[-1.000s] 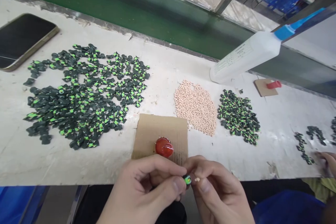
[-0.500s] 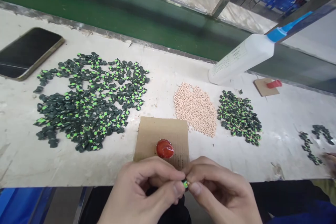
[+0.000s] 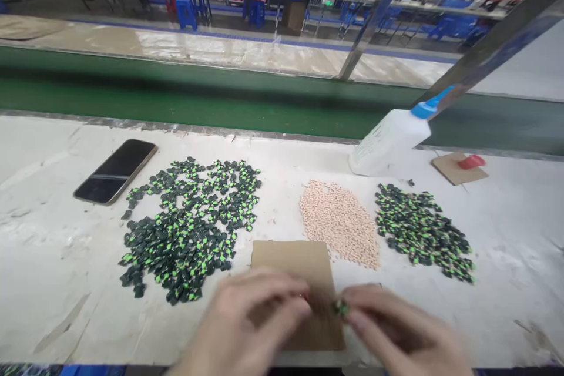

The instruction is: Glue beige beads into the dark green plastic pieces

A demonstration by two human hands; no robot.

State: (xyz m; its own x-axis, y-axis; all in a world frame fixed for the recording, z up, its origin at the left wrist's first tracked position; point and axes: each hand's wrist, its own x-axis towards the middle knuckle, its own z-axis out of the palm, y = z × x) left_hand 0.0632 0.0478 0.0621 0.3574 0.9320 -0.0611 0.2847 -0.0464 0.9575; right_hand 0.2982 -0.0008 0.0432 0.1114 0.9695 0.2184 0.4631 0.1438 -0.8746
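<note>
My right hand [image 3: 396, 326] is shut on a small dark-green and bright-green piece [image 3: 340, 307], pinched between thumb and fingers at the right edge of a cardboard square [image 3: 293, 255]. My left hand [image 3: 259, 314] is over the cardboard's left part, thumb and index finger near each other but blurred, so its grip is unclear. A speck of red [image 3: 304, 296] shows at those fingertips; the hand hides most of the red dish. Beyond the cardboard is a pile of tiny beige pieces [image 3: 339, 220]. Dark-green and bright-green pieces form a large pile [image 3: 189, 235] on the left and a smaller pile [image 3: 420, 232] on the right.
A phone [image 3: 115, 171] lies on the white table [image 3: 39, 258] at the left. Toward the back right, a white bottle [image 3: 390, 142] with a blue nozzle leans. Right of it, a red cap [image 3: 471, 161] rests on a cardboard scrap [image 3: 453, 169]. A green strip [image 3: 176, 103] runs behind the table.
My hands have moved apart, and the small green piece is now in my right hand alone. My left hand now covers the red dish. The view has tilted up and levelled.
</note>
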